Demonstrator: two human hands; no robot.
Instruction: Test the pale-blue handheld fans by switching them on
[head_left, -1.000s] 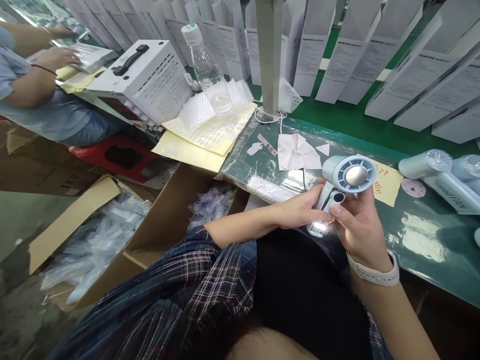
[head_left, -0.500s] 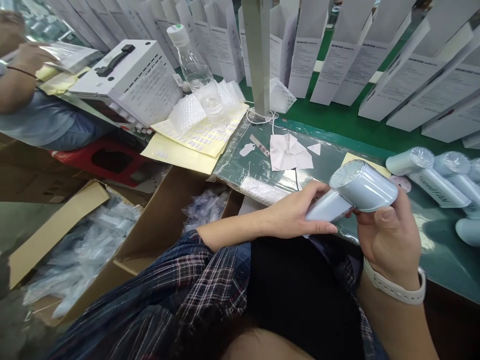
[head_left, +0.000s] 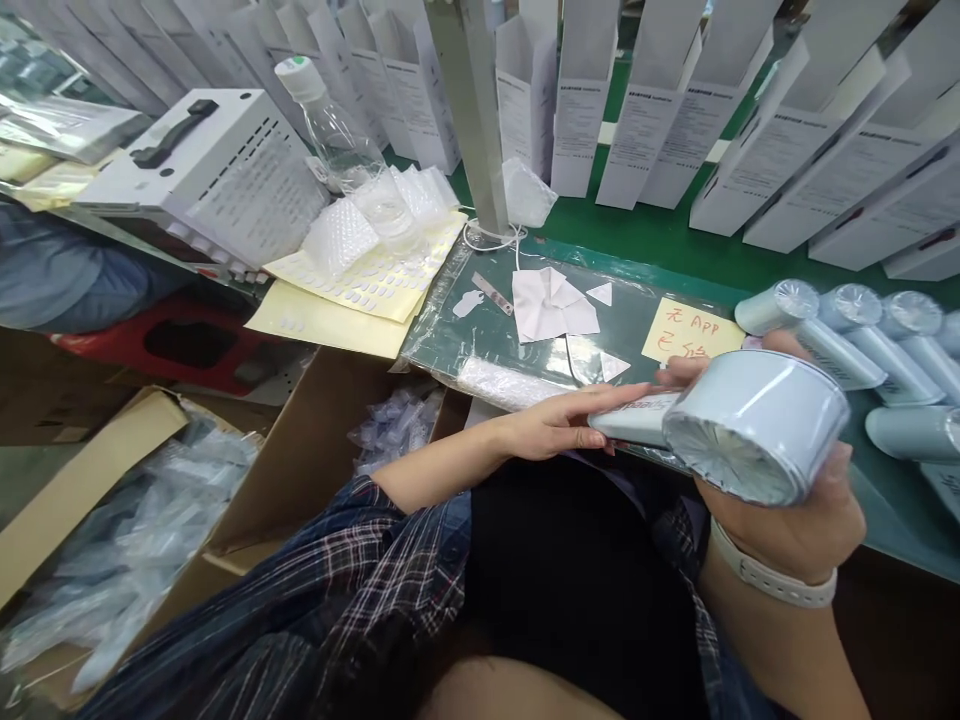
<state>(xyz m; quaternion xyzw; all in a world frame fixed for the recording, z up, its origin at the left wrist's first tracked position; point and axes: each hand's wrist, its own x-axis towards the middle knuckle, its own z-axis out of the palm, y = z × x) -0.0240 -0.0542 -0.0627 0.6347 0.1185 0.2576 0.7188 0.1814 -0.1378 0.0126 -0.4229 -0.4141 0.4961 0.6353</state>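
Note:
A light-blue handheld fan (head_left: pixel 757 425) in clear wrap, with a thick round head and a straight handle, is held over the table's front edge. My left hand (head_left: pixel 551 425) is closed on the end of the handle. Around the fan's head is my right hand (head_left: pixel 814 520), its palm below and most of its fingers hidden behind. Similar wrapped fans (head_left: pixel 844 350) lie in a row to the right. Just beyond the held fan is a yellow note (head_left: pixel 686 325) with red handwriting.
White open boxes (head_left: pixel 645 130) line the back around a metal post (head_left: pixel 472 120). At left are a plastic bottle (head_left: pixel 326 120), bubble wrap (head_left: pixel 345 230), yellow sticker sheets (head_left: pixel 330 320) and a white instrument (head_left: pixel 202 170). A carton (head_left: pixel 300 450) with plastic bags stands below.
The fan has been turned over, so print now shows on its handle and its round end faces me. My right hand has rolled beneath the head. The view has shifted right.

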